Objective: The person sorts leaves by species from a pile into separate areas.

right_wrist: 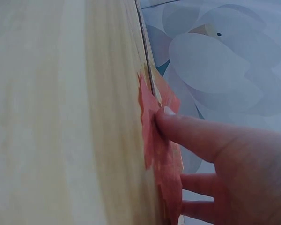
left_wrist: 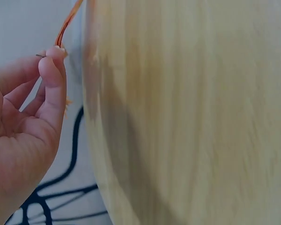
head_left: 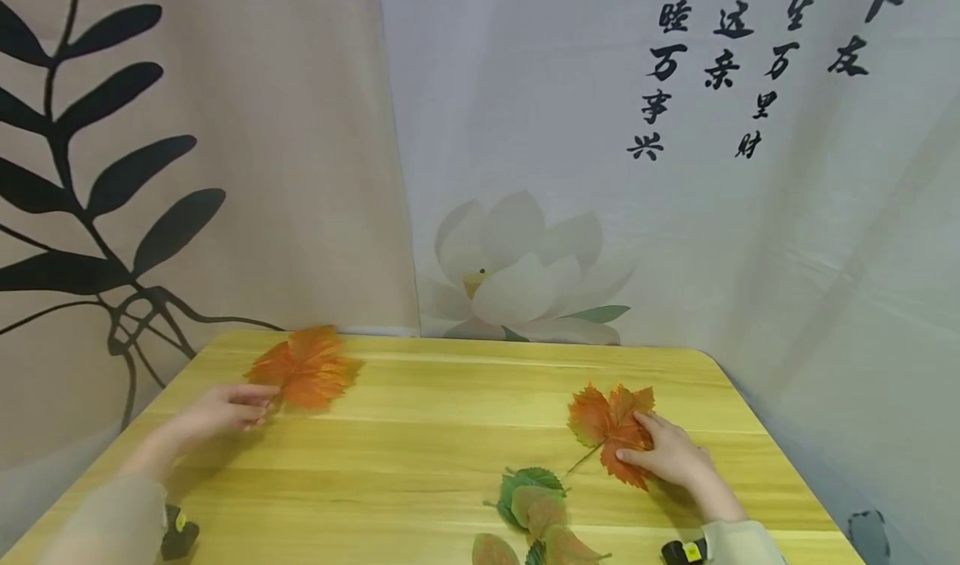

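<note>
Orange leaf (left_wrist: 69, 19) partly beyond the left wrist view's top edge

Table (head_left: 390, 465) across lower frame, backdrop (head_left: 300, 173) behind. Left of centre, first leaf (head_left: 307, 369) by far edge, left hand (head_left: 232, 408) at its lower left. Right of centre, second leaf (head_left: 618, 428), right hand (head_left: 675, 457) on its right side. Below second leaf, at bottom edge, leaf cluster (head_left: 540, 511) on table.

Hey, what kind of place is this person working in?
Probably an indoor corner arranged for tabletop work; home or studio, I can't tell. A wood-grain table stands before what look like fabric hangings, printed with a pale lotus flower and black Chinese characters.
</note>
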Tool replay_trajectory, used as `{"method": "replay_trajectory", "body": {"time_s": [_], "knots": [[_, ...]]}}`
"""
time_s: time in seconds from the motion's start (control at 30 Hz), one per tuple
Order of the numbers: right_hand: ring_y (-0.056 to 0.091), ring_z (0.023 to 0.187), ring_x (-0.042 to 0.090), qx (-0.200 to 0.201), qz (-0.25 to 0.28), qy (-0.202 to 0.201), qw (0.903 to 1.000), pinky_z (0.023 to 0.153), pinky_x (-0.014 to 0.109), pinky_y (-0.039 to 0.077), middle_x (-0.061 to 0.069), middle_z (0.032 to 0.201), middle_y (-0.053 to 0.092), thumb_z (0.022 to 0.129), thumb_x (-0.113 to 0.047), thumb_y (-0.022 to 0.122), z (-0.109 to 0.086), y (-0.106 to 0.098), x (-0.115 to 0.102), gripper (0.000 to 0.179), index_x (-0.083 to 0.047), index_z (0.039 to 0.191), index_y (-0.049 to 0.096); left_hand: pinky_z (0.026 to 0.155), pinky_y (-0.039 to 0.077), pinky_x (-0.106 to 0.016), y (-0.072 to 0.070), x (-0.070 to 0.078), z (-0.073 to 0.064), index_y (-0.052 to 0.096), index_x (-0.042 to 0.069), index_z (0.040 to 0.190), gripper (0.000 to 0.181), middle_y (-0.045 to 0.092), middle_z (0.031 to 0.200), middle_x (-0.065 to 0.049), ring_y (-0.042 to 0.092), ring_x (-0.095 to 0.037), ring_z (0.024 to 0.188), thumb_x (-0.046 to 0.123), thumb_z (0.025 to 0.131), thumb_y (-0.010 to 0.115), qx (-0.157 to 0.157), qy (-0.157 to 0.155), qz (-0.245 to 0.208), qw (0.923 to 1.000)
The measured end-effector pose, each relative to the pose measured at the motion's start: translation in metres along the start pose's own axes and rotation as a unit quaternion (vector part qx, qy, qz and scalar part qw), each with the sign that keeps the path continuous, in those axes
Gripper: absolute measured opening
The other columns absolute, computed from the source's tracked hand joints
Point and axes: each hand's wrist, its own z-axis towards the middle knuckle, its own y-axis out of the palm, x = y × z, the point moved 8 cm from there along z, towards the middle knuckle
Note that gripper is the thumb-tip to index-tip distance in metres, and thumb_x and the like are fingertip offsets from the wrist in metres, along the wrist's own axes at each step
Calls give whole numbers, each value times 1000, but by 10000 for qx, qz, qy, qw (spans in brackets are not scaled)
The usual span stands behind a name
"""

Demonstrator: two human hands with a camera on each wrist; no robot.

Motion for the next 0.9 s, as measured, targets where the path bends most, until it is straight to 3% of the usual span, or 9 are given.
{"method": "replay_trajectory", "body": {"time_s": [0.13,0.37,0.53,0.9], "knots": [[32,128,56,-16,6,-25,10000,85,85,20,31,147,34,83,-61,65,-1,-1,2,91,0,146,39,68,55,-28,-8,-12,-9,33,-24,134,52,65,108,-18,62,-11,79,0,94,57,76,-87,-34,9999],[34,127,57,-52,11,-166,9998,85,84,23,32,145,34,84,-58,66,-4,-2,5,89,2,145,40,67,56,-26,-15,-20,-27,31,-26,132,51,63,108,-26,63,-9,77,-1,95,54,245,-169,267,9992],[35,127,57,-54,-1,-247,9997,85,83,24,33,145,35,83,-57,67,-5,-2,7,90,2,144,41,62,54,-25,-13,-20,-39,29,-27,133,52,64,100,-16,60,-10,72,-3,95,53,349,-351,431,9978],[35,127,56,-82,22,-185,9998,84,84,23,31,146,35,81,-58,68,-3,-2,8,90,0,145,41,49,44,-23,-9,-22,-38,35,-29,129,49,56,69,-5,46,-10,52,-5,89,51,385,-518,1106,9918]]}}
